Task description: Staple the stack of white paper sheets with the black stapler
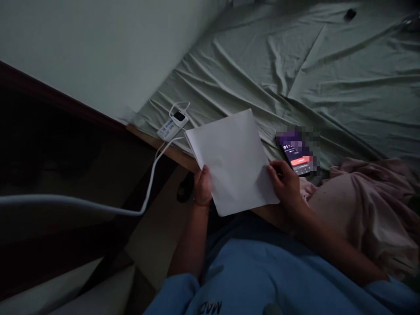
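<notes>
A white sheaf of paper (234,159) is held up over the bed's near edge, its surface blank on the side facing me. My left hand (202,188) grips its lower left edge, thumb on top and the other fingers hidden underneath. On the right edge, my right hand (285,181) pinches the paper between thumb and curled fingers. The left edge shows more than one layer; I cannot tell how many sheets there are. Just beyond my right hand lies a phone (297,153) with a lit screen, partly blurred out.
A white power strip (169,130) with a plugged-in charger (180,117) rests at the bed corner. Its white cable (98,208) hangs across the left. Wrinkled green bedsheet (243,65) spreads behind; pink cloth (357,210) lies at right. A pale wall (98,48) rises at left.
</notes>
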A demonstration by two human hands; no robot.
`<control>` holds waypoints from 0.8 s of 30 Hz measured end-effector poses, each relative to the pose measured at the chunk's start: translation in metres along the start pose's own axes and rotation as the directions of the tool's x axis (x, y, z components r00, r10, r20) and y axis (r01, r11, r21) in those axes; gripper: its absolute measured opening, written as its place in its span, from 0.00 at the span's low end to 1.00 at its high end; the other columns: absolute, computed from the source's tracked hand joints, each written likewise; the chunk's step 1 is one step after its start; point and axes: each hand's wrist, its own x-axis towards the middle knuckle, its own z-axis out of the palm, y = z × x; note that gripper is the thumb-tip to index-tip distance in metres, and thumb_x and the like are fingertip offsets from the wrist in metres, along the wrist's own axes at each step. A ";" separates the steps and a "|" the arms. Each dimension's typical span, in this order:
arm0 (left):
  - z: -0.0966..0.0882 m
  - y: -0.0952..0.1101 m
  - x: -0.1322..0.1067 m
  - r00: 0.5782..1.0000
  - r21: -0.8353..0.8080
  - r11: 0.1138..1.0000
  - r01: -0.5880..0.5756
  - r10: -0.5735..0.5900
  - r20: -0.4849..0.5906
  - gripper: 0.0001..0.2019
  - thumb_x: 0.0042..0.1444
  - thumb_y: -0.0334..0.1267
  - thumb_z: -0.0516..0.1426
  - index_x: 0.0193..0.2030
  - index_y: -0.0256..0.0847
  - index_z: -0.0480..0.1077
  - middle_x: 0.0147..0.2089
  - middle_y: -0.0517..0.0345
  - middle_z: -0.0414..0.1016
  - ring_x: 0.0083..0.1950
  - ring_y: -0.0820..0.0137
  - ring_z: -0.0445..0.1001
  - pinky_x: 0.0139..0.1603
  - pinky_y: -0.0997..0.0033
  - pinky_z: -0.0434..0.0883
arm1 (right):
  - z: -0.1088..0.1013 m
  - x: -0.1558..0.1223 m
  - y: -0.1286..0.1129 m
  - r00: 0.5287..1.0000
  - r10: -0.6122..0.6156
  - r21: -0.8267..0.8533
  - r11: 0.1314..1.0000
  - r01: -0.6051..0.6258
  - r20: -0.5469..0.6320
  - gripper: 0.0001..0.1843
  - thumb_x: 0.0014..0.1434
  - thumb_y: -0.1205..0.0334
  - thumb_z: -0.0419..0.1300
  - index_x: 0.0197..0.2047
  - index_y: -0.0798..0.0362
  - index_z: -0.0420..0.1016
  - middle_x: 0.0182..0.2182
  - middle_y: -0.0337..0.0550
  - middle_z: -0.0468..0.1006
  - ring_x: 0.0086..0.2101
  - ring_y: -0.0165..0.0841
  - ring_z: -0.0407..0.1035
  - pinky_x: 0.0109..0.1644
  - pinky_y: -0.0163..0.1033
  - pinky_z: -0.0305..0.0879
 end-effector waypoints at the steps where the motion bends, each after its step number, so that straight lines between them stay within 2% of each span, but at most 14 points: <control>1: 0.001 0.001 0.000 1.000 0.001 1.000 -0.005 0.005 0.003 0.26 0.55 0.60 0.62 0.39 0.33 0.77 0.38 0.48 0.80 0.38 0.63 0.78 0.38 0.68 0.73 | 0.000 0.000 0.002 1.000 -0.004 -0.033 0.999 0.004 0.000 0.13 0.64 0.48 0.58 0.39 0.49 0.73 0.31 0.41 0.77 0.30 0.34 0.69 0.37 0.40 0.64; 3: 0.001 0.003 0.000 1.000 0.021 1.000 -0.011 0.011 0.009 0.27 0.54 0.61 0.62 0.39 0.33 0.78 0.40 0.47 0.80 0.40 0.62 0.78 0.40 0.68 0.73 | 0.000 0.002 0.005 1.000 -0.015 -0.087 0.996 0.016 0.011 0.13 0.64 0.49 0.58 0.37 0.49 0.73 0.30 0.41 0.77 0.29 0.34 0.68 0.36 0.41 0.64; 7: 0.002 0.002 0.001 0.998 0.039 0.999 0.003 0.000 -0.068 0.29 0.53 0.62 0.62 0.41 0.33 0.78 0.42 0.46 0.81 0.43 0.63 0.78 0.42 0.69 0.73 | 0.000 0.004 0.008 0.999 -0.029 -0.148 0.988 0.032 0.028 0.13 0.64 0.50 0.57 0.36 0.50 0.74 0.29 0.43 0.78 0.29 0.35 0.69 0.36 0.41 0.63; 9: 0.000 -0.001 0.003 0.998 0.035 0.999 0.000 0.002 -0.067 0.28 0.53 0.62 0.62 0.42 0.33 0.78 0.42 0.47 0.80 0.43 0.63 0.78 0.42 0.69 0.73 | 0.000 0.005 0.008 0.999 -0.022 -0.162 0.986 0.025 0.025 0.13 0.63 0.50 0.57 0.36 0.50 0.74 0.29 0.43 0.78 0.29 0.36 0.70 0.35 0.41 0.62; 12: -0.004 -0.006 0.006 0.999 0.022 1.000 -0.012 0.012 -0.031 0.27 0.56 0.60 0.61 0.43 0.34 0.79 0.42 0.48 0.80 0.42 0.64 0.78 0.41 0.69 0.73 | -0.001 0.006 0.008 1.000 -0.013 -0.157 0.987 0.017 0.022 0.13 0.63 0.49 0.58 0.37 0.50 0.74 0.29 0.42 0.78 0.29 0.35 0.69 0.34 0.40 0.62; 18: -0.008 -0.010 0.007 0.993 0.039 0.999 0.015 -0.010 -0.114 0.25 0.53 0.59 0.63 0.39 0.33 0.78 0.39 0.50 0.79 0.38 0.68 0.75 0.37 0.72 0.71 | -0.001 0.005 0.006 0.999 0.009 -0.107 0.994 -0.006 0.031 0.14 0.63 0.48 0.58 0.36 0.50 0.74 0.27 0.41 0.76 0.28 0.34 0.67 0.33 0.39 0.61; 24: -0.005 -0.004 0.004 1.000 0.072 0.997 -0.025 0.026 -0.013 0.24 0.57 0.59 0.61 0.35 0.34 0.78 0.32 0.53 0.76 0.32 0.71 0.72 0.32 0.73 0.68 | 0.000 0.004 0.005 1.000 0.000 -0.078 0.997 0.001 0.020 0.14 0.62 0.47 0.60 0.37 0.50 0.73 0.29 0.41 0.77 0.29 0.34 0.68 0.34 0.40 0.63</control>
